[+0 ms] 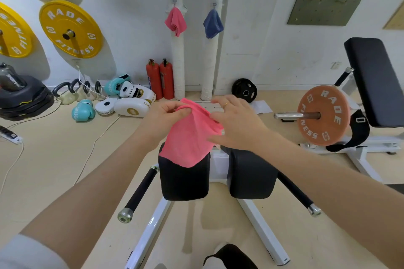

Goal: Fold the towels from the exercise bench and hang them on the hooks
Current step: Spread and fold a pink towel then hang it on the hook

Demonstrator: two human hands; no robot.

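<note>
Centre frame, the pink towel (188, 137) is up in the air above the black pads of the exercise bench (184, 179), lower edge draping over the left pad. The left hand (166, 118) pinches its top corner, fingers curled into the cloth. The right hand (237, 124) has fingers spread and fairly straight over the opposite edge; whether the thumb nips the cloth underneath, I cannot tell. To fold it cleanly, I'd say match corners, keep the top edge taut, then crease. Up top, a pink towel (176, 20) and a blue towel (213, 24) already hang on the hooks (174, 1).
</note>
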